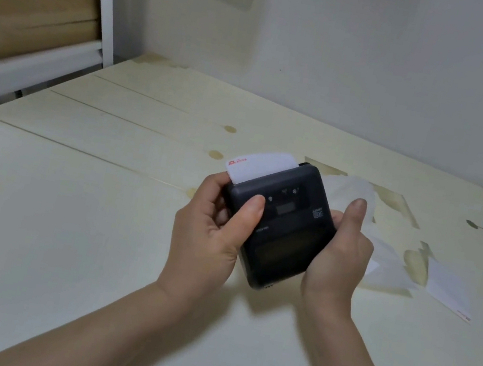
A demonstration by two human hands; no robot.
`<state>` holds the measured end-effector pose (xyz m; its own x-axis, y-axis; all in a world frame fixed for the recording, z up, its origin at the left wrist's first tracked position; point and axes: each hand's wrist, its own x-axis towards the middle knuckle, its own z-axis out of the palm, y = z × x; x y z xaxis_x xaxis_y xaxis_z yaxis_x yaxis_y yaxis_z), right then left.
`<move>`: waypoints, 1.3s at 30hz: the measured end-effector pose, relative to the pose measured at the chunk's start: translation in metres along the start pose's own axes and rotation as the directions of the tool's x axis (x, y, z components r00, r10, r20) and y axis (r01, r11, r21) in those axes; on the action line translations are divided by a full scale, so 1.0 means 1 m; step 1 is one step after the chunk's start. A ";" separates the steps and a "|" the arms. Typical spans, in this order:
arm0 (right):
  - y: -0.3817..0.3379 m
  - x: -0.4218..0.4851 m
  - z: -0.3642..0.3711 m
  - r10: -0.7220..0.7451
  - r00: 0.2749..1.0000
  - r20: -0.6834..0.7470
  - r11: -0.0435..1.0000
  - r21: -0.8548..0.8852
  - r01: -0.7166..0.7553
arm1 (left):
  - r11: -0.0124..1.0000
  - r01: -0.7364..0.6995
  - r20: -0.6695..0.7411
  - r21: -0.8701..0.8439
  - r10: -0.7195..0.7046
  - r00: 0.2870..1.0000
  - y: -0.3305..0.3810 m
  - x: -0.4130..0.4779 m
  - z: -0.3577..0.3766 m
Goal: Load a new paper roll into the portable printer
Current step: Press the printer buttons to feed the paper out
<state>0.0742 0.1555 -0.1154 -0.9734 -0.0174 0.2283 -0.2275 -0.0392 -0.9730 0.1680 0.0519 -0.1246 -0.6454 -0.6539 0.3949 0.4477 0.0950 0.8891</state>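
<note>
Gripping black printer (283,221), lid shut — paper (260,167) protruding

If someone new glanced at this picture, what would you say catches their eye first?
First, the dark, boxy portable printer at centre, held above the pale wooden table by the left hand and right hand. Next, the white paper label with red print sticking out of its far edge. Loose white paper pieces lie on the table to the right.
</note>
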 end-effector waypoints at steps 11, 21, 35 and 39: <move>-0.003 0.006 0.001 0.110 0.931 0.349 0.992 -0.093 -0.083 | 0.994 0.110 0.075 -0.010 -0.109 0.991 -0.007 0.012 0.000; 0.002 0.014 -0.014 -0.020 0.911 0.412 0.993 -0.097 0.065 | 0.982 0.176 0.227 -0.067 -0.157 0.961 -0.011 0.012 -0.008; 0.005 0.000 0.008 -0.356 0.902 0.245 0.921 -0.073 0.384 | 0.981 -0.049 0.015 0.188 0.047 0.999 -0.006 0.011 -0.006; 0.005 -0.002 0.009 -0.368 0.900 0.233 0.912 -0.101 0.398 | 0.989 -0.010 -0.023 0.148 0.013 1.000 -0.005 0.010 -0.007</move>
<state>0.0756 0.1465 -0.1201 -0.7867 -0.2342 0.5712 -0.5979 0.0583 -0.7995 0.1639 0.0400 -0.1268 -0.6250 -0.6696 0.4012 0.3577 0.2111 0.9097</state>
